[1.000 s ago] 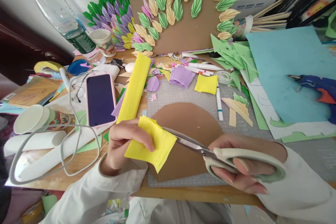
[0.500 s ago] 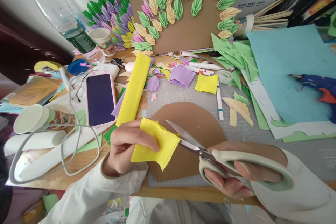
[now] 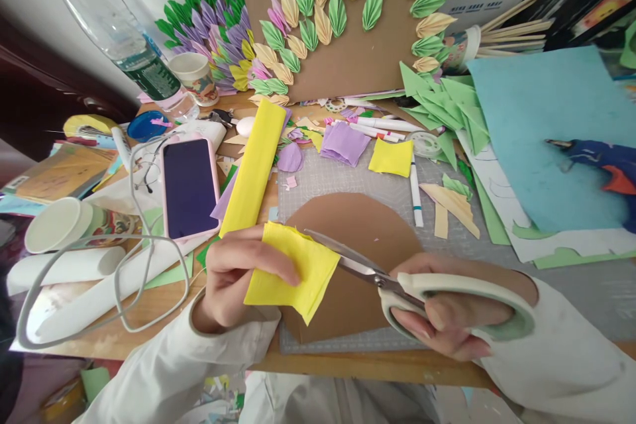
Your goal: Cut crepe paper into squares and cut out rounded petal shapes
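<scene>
Pinching the layered yellow paper (image 3: 312, 266) in curled fingers, the left hand (image 3: 236, 271) holds it over the nine o'clock edge of the brown cardboard (image 3: 348, 311); the right hand (image 3: 460, 317), wrapped around the handles, bears the scissors (image 3: 379, 280), blades slightly parted at the paper's two o'clock. Loosely stacked layers could slip under blade pressure, leaving uneven edges. Left fingertips near the blades risk a nick should the scissors overrun.

Long off-white sleeves (image 3: 163, 358) leave both hands (image 3: 231, 275) bare.

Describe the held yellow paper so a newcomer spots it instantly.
Find the brown cardboard flat on the grey mat. At its left edge, the left hand holds the yellow paper. Unlike the yellow strip and yellow square, it has scissors alongside.
</scene>
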Action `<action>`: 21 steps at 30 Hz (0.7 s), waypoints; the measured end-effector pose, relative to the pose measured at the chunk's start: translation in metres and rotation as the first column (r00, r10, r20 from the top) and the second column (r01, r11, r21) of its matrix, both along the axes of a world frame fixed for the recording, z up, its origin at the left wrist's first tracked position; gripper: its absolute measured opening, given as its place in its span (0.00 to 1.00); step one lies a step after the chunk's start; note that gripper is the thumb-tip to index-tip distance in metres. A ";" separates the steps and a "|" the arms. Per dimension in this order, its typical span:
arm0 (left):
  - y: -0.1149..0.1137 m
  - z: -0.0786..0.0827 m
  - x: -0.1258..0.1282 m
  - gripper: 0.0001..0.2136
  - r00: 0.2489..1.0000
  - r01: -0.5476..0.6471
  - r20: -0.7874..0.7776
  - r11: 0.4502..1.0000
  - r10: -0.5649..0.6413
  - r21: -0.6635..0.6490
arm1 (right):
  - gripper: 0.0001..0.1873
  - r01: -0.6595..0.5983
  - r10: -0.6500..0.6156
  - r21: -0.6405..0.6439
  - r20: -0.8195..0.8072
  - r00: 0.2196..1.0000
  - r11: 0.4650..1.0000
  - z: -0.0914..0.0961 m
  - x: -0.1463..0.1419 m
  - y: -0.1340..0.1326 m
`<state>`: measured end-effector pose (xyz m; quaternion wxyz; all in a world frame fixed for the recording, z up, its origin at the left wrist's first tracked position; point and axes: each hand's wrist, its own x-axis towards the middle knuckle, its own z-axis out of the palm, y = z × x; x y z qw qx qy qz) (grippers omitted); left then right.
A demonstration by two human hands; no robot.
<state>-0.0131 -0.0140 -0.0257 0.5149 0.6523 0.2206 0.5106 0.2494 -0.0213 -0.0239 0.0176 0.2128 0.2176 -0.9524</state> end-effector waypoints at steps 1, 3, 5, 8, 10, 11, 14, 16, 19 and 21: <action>0.000 0.000 0.000 0.08 1.000 -0.006 -0.001 1.000 0.006 0.004 | 0.14 0.003 -0.003 -0.009 -0.002 1.000 1.000 0.000 0.000 -0.001; 0.001 -0.001 0.000 0.08 1.000 -0.006 -0.006 1.000 0.006 0.010 | 0.15 0.049 -0.049 0.002 -0.007 0.999 0.999 0.001 0.002 -0.002; 0.001 -0.002 0.000 0.08 1.000 -0.002 -0.014 1.000 0.002 0.013 | 0.18 0.083 -0.082 0.053 -0.011 0.997 0.995 0.003 0.003 -0.004; 0.001 -0.003 -0.001 0.08 1.000 -0.001 -0.012 1.000 0.001 0.014 | 0.23 0.063 -0.068 0.138 0.031 0.997 0.988 0.010 0.005 -0.004; 0.001 -0.003 -0.002 0.09 1.000 0.001 -0.010 1.000 -0.001 0.006 | 0.26 0.024 -0.038 0.169 0.084 0.996 0.985 0.014 0.005 -0.003; 0.001 -0.002 -0.003 0.09 1.000 0.002 -0.010 1.000 -0.002 0.003 | 0.26 0.012 -0.031 0.183 0.103 0.994 0.983 0.016 0.006 -0.002; 0.001 0.000 -0.006 0.09 1.000 0.002 -0.030 1.000 -0.003 -0.030 | 0.27 0.045 -0.072 0.259 0.095 0.993 0.965 0.018 0.005 -0.001; 0.002 0.003 -0.007 0.11 0.997 -0.006 -0.077 0.997 0.000 -0.076 | 0.26 0.155 -0.183 0.354 0.045 0.982 0.922 0.016 0.003 -0.002; 0.004 0.007 -0.007 0.15 0.989 -0.013 -0.146 0.995 -0.001 -0.096 | 0.22 0.371 -0.457 0.537 0.031 0.889 0.758 0.010 -0.003 -0.003; 0.005 0.009 -0.005 0.19 0.981 0.008 -0.192 0.997 -0.022 -0.072 | 0.22 0.426 -0.588 0.626 0.064 0.807 0.653 0.005 -0.009 -0.005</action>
